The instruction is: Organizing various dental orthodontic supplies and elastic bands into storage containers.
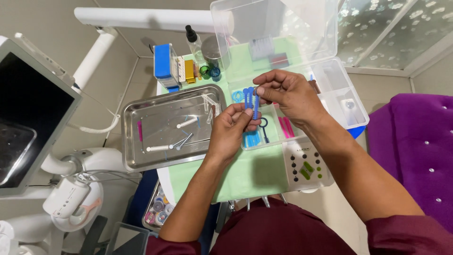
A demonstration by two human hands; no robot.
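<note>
Both hands are pinched shut on the blue plastic pieces (250, 100), held above the clear compartment box (351, 120); left hand (232, 130) grips the lower ends, right hand (288, 94) pinches the tops, so the long axis runs roughly upright; looks like two or three strips, hard to tell; steel tray (137, 156) sits just left.

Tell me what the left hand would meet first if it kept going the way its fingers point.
The left hand points up and to the right, at the small blue plastic sticks it already pinches. Just past them are the right hand's fingers; depth looks matched, since both grip the sticks.
</note>
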